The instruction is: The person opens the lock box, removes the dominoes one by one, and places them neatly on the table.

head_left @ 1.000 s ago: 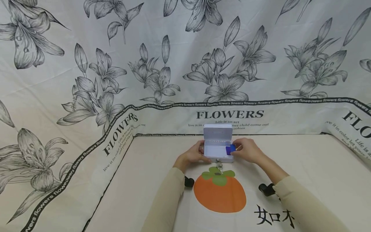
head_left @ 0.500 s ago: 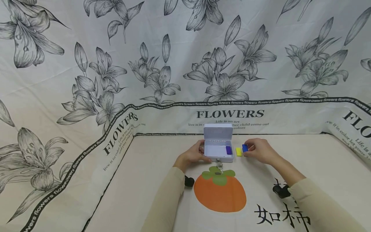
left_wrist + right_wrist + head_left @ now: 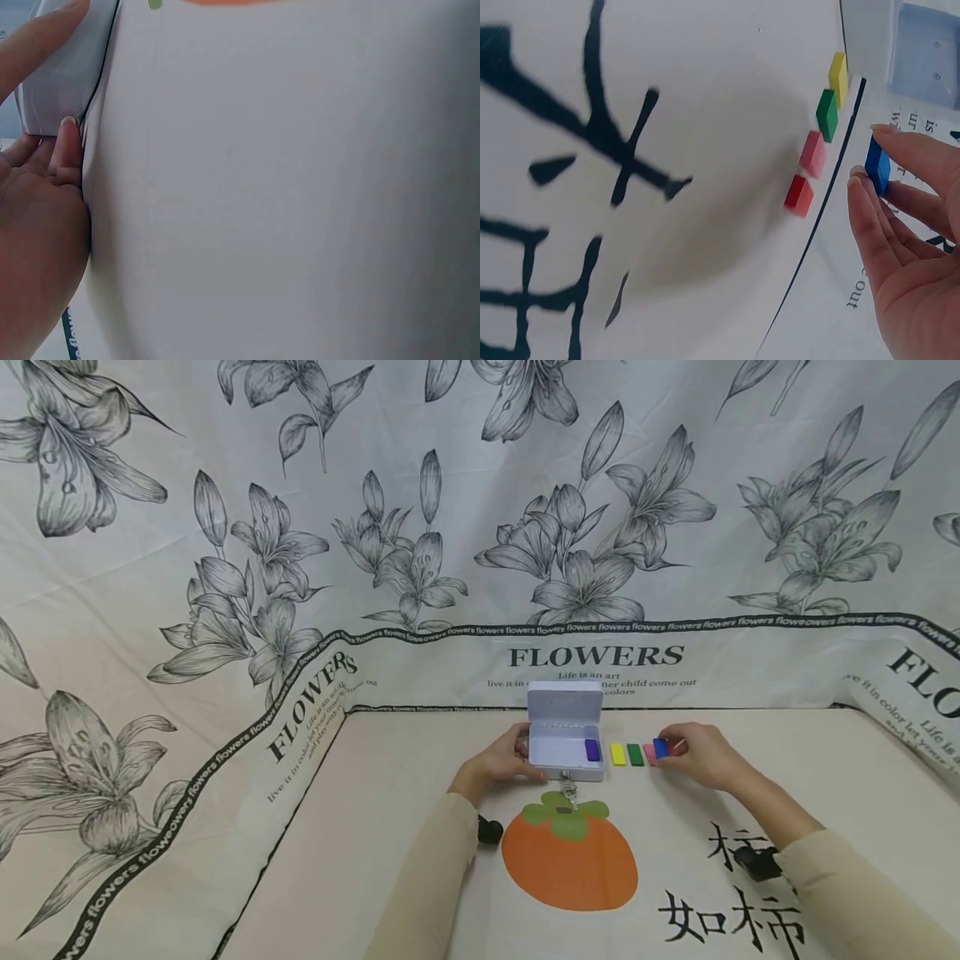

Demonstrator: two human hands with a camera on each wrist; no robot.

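Note:
A small white metal box (image 3: 543, 752) stands with its lid raised, keys (image 3: 567, 789) hanging at its front lock. Inside it, at the right end, lies a purple block (image 3: 592, 750). My left hand (image 3: 504, 753) holds the box by its left side, thumb at the front; the left wrist view shows the thumb and fingers around the box corner (image 3: 56, 90). Between thumb and fingers, my right hand (image 3: 705, 756) pinches a blue block (image 3: 877, 166) above the table. Below it is a row of yellow (image 3: 838, 79), green (image 3: 826, 115), pink (image 3: 813, 154) and red blocks (image 3: 799, 196).
The light cloth (image 3: 405, 777) carries an orange persimmon print (image 3: 570, 864) and black characters (image 3: 731, 917). A flower-printed curtain (image 3: 420, 668) rises close behind the box. Black devices (image 3: 757, 862) sit at both wrists.
My right hand has moved right from over the box with the blue block, uncovering the row of blocks on the table. The left hand keeps its hold on the box.

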